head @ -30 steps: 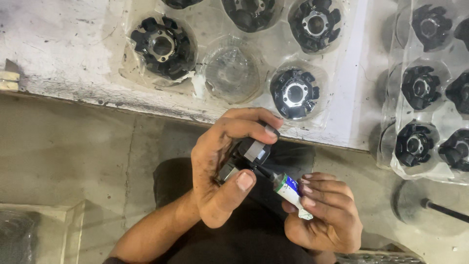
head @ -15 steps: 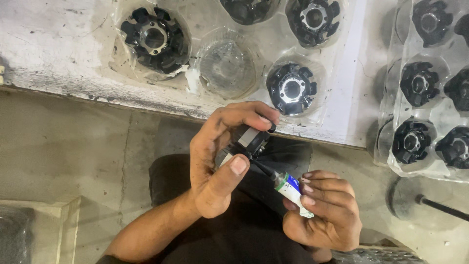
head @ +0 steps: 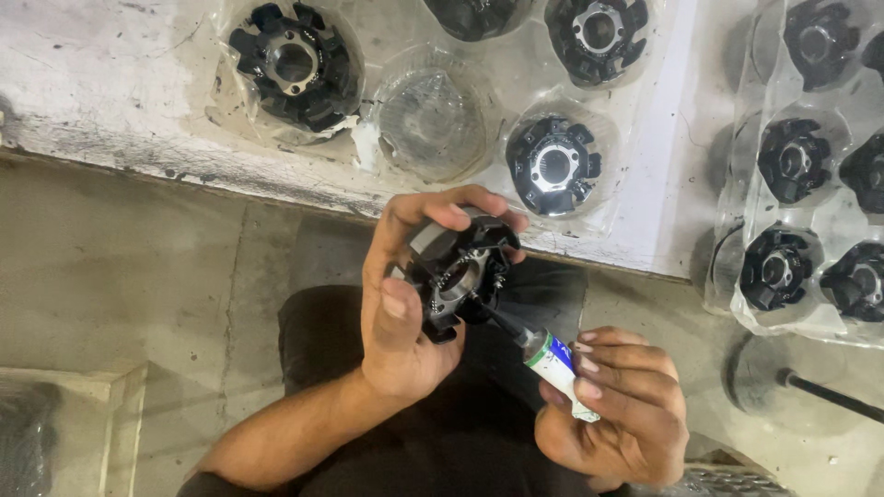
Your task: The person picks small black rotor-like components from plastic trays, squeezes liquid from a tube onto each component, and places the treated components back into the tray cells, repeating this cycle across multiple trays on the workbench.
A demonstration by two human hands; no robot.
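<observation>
The left hand (head: 405, 304) is raised in the middle of the view, palm turned toward the camera, its bare forearm running down and to the lower left edge. Its thumb lies flat across the near side of what it grips, nail up, while the four fingers curl over the far side, their tips showing along the top (the index and middle tips are the clearest). The right hand (head: 617, 414) sits lower and to the right, knuckles up, wrist bent inward. Its fingers are folded tight into a loose fist, fingertips and nails lined up along the left side, thumb tucked underneath and mostly hidden.
</observation>
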